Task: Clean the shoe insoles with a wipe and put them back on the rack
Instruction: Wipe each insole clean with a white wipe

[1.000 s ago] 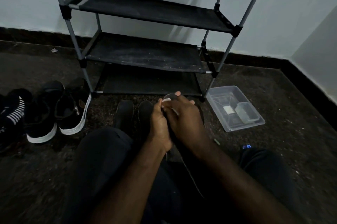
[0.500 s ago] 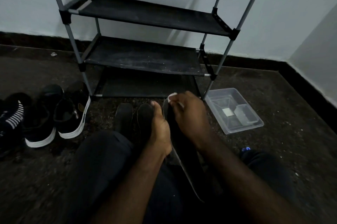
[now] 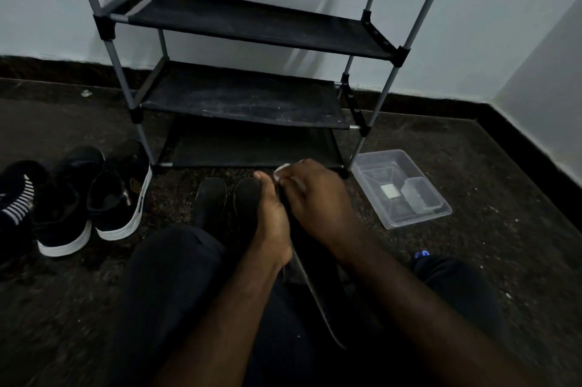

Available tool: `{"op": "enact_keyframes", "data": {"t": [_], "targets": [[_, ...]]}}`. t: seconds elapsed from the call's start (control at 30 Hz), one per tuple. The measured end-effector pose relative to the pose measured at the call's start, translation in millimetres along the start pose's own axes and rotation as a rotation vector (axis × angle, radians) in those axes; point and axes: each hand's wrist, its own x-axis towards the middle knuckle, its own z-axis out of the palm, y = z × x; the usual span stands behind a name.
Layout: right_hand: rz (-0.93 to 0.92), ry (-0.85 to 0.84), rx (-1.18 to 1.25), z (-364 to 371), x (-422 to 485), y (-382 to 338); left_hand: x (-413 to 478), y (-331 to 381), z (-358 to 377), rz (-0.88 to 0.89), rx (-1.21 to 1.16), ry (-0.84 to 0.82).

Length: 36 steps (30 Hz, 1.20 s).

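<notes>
A dark insole (image 3: 318, 286) stands on edge over my lap, its far end hidden between my hands. My left hand (image 3: 271, 223) grips its left side, thumb pointing up. My right hand (image 3: 315, 201) holds a white wipe (image 3: 281, 170) against the insole's upper end; only a small corner of the wipe shows. Two more dark insoles (image 3: 211, 201) lie side by side on the floor just left of my hands. The black three-shelf rack (image 3: 245, 97) stands against the wall ahead, with nothing on its shelves.
A pair of black sneakers with white soles (image 3: 94, 204) sits on the floor at left, beside a striped shoe (image 3: 15, 201). A clear plastic tub (image 3: 400, 188) holding a small container lies right of the rack. The dark floor meets a wall at the right.
My right hand with the wipe has slid along the insole's upper end, and more of the insole now shows below my hands. My left hand has kept its grip.
</notes>
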Motion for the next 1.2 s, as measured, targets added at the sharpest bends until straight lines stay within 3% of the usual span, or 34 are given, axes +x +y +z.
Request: {"op": "enact_keyframes", "data": {"t": [0.1,0.27,0.33,0.43,0.63,0.77,0.83,0.93,1.03,1.2], "targets": [[0.128,0.112,-0.001,-6.5,9.3,11.3,-2.5,-4.0,0.3,-0.030,0.042,-0.056],[-0.050,-0.095,-0.062,-0.7,0.5,-6.7,0.8,-1.8,-0.4,-0.001,-0.014,0.001],[-0.029,-0.051,-0.045,-2.6,5.6,0.2,0.1,-1.0,1.4,-0.018,-0.006,0.046],[0.095,0.047,-0.062,-7.9,16.5,11.9,2.2,-5.4,-1.0,-0.064,0.024,-0.023],[-0.078,-0.082,-0.113,-2.4,7.1,-5.5,4.8,-3.9,-2.5,0.002,-0.028,0.010],[0.096,0.021,-0.062,-6.4,23.7,17.5,3.7,-4.3,-1.1,-0.090,-0.047,-0.054],[0.251,0.038,0.113,-11.9,27.6,26.5,2.5,-1.4,0.3,-0.143,-0.088,-0.122],[0.508,0.139,0.632,-26.8,25.6,33.8,3.3,2.8,1.1,-0.161,-0.206,-0.145],[0.637,0.234,0.965,-39.8,18.4,43.8,4.2,3.8,0.8,-0.142,-0.242,-0.161],[0.609,0.130,1.038,-48.0,-1.6,30.2,1.8,5.1,1.0,-0.140,-0.279,-0.166]]}}
